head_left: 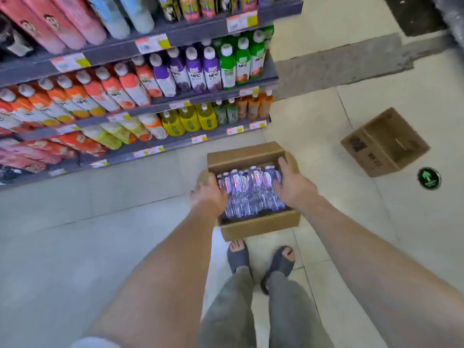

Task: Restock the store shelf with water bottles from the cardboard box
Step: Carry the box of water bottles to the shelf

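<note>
We hold the cardboard box (261, 224) by its side walls, near the shelf (175, 145). Our left hand (208, 194) curls over the left wall and our right hand (293, 184) clasps the right. The water bottles (248, 189) lie inside, between our fingers.

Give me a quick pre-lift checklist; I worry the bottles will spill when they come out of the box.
1. Hands on both sides: left hand and right hand flank the water bottles. Ok.
2. Grip beneath the bunch: fingertips are hidden among the bottles. Cannot tell.
3. Way out: the cardboard box is open on top, with nothing over the bottles. Ok.
4. Room on the shelf: the rows in view look full of other drinks. Cannot tell.
5. Floor toward the shelf: bare tiles; the second box lies off to the right. Ok.
</note>
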`<control>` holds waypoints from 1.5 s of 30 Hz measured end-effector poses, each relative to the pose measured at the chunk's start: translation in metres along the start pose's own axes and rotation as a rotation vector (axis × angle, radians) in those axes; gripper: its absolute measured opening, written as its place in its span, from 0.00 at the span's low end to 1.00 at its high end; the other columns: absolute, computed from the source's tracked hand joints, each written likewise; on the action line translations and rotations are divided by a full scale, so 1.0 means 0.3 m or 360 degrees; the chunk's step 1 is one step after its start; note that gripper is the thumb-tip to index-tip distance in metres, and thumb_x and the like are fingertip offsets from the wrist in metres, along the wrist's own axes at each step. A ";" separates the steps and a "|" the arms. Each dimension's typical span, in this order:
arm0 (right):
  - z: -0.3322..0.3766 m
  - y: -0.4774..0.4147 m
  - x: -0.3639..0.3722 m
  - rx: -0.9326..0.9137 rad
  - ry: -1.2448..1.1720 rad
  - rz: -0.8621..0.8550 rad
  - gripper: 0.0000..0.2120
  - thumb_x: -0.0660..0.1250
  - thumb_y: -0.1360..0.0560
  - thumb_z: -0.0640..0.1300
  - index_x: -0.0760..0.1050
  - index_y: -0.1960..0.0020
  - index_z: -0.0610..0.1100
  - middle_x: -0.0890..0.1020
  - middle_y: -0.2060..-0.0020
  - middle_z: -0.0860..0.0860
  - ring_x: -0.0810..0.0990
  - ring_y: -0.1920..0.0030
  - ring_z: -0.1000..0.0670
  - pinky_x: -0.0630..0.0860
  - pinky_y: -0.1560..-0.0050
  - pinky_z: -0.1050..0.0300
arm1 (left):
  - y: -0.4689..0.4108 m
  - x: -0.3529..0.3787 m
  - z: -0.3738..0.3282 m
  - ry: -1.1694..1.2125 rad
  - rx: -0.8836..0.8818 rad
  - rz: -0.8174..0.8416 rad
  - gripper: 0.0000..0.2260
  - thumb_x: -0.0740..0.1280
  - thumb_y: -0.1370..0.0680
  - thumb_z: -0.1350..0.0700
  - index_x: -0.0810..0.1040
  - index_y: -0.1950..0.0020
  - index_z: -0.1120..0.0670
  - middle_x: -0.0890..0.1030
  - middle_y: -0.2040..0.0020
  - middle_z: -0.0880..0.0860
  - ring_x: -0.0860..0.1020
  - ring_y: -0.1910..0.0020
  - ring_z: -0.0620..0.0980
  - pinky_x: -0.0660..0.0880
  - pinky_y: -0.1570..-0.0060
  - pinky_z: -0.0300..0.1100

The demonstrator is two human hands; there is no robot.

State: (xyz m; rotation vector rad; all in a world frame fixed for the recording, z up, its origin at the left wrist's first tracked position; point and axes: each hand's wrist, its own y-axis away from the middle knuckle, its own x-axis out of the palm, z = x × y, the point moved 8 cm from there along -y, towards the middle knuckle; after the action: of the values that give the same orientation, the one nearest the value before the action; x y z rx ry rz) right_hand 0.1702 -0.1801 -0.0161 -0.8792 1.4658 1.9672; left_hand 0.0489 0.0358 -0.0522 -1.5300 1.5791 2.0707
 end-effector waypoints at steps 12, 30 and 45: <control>-0.280 -0.679 0.484 0.0105 0.0046 0.0099 0.39 0.59 0.16 0.56 0.36 0.17 0.54 0.75 0.31 0.38 0.81 0.41 0.37 0.77 0.51 0.47 | -0.533 0.465 0.031 0.0105 -0.0319 0.0026 0.29 0.56 0.14 0.46 0.52 0.14 0.50 0.70 0.23 0.60 0.71 0.26 0.63 0.68 0.29 0.56; -0.697 -1.260 0.895 0.0303 0.0028 -0.0126 0.53 0.69 0.20 0.53 0.25 0.20 0.59 0.77 0.42 0.37 0.81 0.50 0.37 0.74 0.52 0.47 | -1.125 1.019 0.161 0.0075 -0.0601 -0.0255 0.43 0.64 0.16 0.53 0.32 0.15 0.46 0.70 0.26 0.62 0.80 0.38 0.66 0.76 0.48 0.57; -0.757 -1.288 0.923 0.0254 -0.0174 -0.0267 0.50 0.68 0.19 0.44 0.30 0.21 0.69 0.73 0.71 0.44 0.70 0.69 0.44 0.71 0.55 0.50 | -1.139 1.085 0.243 0.0623 -0.0416 -0.0543 0.43 0.64 0.15 0.56 0.32 0.17 0.35 0.73 0.64 0.55 0.77 0.62 0.60 0.75 0.54 0.52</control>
State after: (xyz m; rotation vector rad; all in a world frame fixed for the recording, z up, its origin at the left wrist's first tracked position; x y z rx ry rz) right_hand 0.3183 -0.2845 -0.5106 -0.7852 1.4158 1.7234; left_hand 0.0549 0.1007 -0.5252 -2.2271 1.0579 1.9233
